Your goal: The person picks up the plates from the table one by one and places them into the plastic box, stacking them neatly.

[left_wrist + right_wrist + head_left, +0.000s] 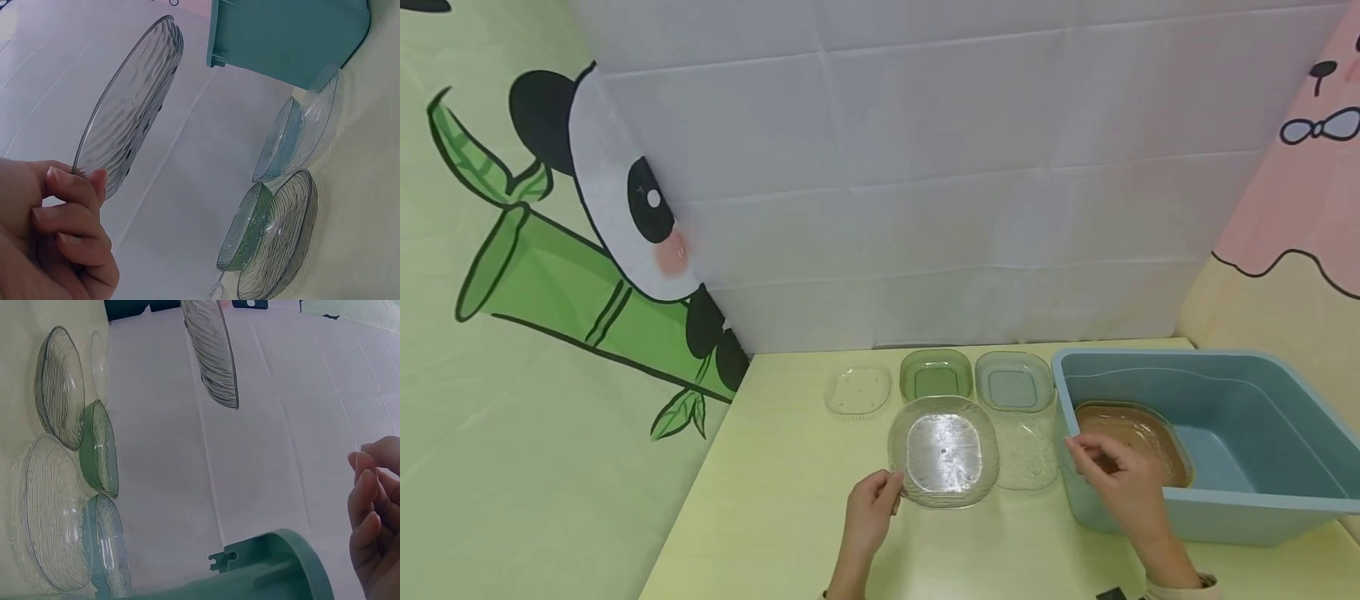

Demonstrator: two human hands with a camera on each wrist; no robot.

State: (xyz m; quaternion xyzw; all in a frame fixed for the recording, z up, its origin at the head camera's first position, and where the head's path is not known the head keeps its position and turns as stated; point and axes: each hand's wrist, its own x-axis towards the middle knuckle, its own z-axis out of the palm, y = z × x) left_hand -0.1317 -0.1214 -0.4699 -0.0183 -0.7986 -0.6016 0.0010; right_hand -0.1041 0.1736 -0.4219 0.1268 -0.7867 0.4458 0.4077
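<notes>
My left hand (868,512) pinches the rim of a clear, rippled plate (943,454), held up off the table with its side tilted in the left wrist view. Beneath it, a grey-tinted plate (281,240) lies on the table, mostly hidden in the head view. My right hand (1123,487) hovers by the near left rim of the blue tub, its fingers loosely bent and nothing between them. Inside that tub (1262,500) lies an amber-brown plate (1123,417), partly covered by the right hand.
Behind the held plate, a small clear plate (859,390), a green plate (936,375) and a blue plate (1015,382) line the back of the pale yellow table (752,500). Another clear plate (1030,454) sits against the tub's left side. A white cloth wall (925,208) rises behind.
</notes>
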